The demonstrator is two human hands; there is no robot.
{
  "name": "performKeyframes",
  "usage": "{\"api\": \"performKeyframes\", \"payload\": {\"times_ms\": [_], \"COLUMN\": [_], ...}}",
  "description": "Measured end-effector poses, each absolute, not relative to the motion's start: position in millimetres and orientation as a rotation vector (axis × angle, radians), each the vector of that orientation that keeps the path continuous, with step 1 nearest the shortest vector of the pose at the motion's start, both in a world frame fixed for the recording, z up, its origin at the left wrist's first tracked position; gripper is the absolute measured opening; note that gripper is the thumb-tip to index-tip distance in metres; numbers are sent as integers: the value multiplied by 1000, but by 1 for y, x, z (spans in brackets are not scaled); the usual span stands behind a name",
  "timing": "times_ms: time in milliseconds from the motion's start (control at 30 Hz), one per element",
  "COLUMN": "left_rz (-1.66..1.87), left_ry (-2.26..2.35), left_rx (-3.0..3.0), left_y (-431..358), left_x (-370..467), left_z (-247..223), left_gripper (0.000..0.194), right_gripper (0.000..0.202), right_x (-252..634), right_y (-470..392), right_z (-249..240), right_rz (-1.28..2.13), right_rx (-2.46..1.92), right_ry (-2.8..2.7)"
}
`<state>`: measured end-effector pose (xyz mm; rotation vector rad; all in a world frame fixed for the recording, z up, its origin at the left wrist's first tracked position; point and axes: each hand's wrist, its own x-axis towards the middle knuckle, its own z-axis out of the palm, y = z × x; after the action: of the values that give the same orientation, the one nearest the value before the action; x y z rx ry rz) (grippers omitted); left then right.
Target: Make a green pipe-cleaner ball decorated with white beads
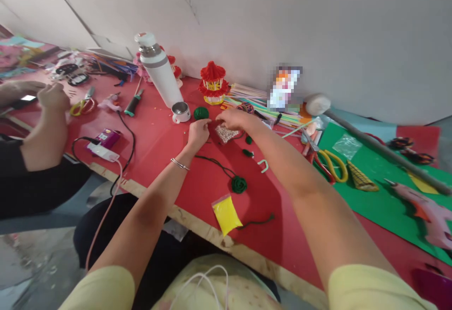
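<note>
My left hand [198, 134], a bracelet on its wrist, is closed with the fingertips pinched together beside a dark green ball [201, 113]. My right hand [235, 119] is also closed, its fingertips bent down at the upper edge of a clear bag of small pale beads [226, 133]. The fingertips of both hands are a short gap apart. Whatever they pinch is too small to make out. Nearer me lies a coiled dark green yarn piece [239, 184] with a loose tail. A yellow packet [227, 216] rests below it on the red table [197, 192].
A white thermos [160, 72] and its metal-lined cup [181, 112] stand behind my left hand. Behind the ball is a red-and-yellow lantern-like craft [213, 84]. To the right are yellow-handled scissors [334, 166] and a pink glue gun [425, 211]. A co-worker's hands [52, 97] are at left.
</note>
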<state>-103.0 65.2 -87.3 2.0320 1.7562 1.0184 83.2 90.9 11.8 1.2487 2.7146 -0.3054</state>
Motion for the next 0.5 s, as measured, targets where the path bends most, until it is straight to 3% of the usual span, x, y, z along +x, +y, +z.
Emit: {"api": "performKeyframes", "payload": {"times_ms": [500], "left_rz": [903], "left_ry": [1723], "left_rx": [2112], "left_y": [51], "left_x": [-87], "left_z": [-77], "left_gripper": [37], "right_gripper": [22], "right_x": [144], "right_y": [78], "right_z": [24], "right_rz": [-688], "right_rx": [1723], "right_ry": [2604]}}
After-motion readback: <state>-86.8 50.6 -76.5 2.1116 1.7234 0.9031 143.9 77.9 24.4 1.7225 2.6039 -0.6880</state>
